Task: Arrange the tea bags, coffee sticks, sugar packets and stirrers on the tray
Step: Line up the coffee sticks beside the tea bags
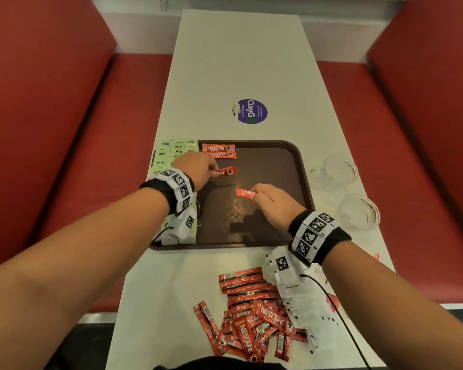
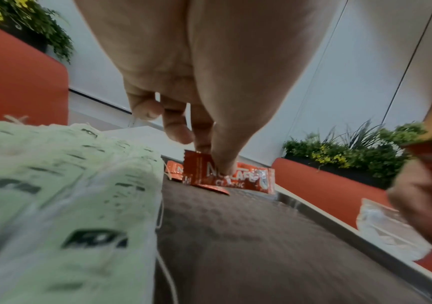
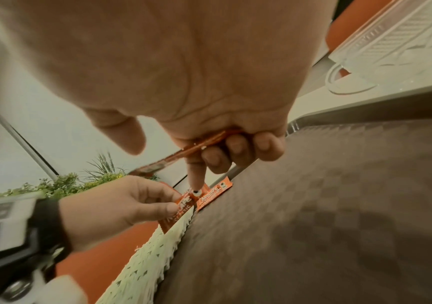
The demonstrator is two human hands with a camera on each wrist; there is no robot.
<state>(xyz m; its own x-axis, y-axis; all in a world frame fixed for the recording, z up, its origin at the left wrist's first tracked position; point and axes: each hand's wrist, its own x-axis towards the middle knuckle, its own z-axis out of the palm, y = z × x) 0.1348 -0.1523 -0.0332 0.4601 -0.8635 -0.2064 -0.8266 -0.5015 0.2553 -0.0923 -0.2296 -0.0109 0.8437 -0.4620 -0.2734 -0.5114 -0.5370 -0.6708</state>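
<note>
A brown tray (image 1: 292, 156) lies mid-table. Pale green tea bags (image 1: 171, 152) run in a column down its left side. Two red coffee sticks (image 1: 219, 151) lie side by side at the tray's far left. My left hand (image 1: 198, 168) pinches a third coffee stick (image 1: 226, 172) just above the tray, below those two; the left wrist view shows thumb and fingers on this stick (image 2: 225, 176). My right hand (image 1: 271, 201) grips another coffee stick (image 1: 245, 193) over the tray's middle, with fingers curled round that stick (image 3: 204, 144).
A heap of loose coffee sticks (image 1: 249, 311) lies on the white table (image 1: 238, 62) near me. White packets (image 1: 302, 297) lie under my right wrist. Two clear glass cups (image 1: 337, 169) (image 1: 358, 210) stand right of the tray. Red bench seats flank the table.
</note>
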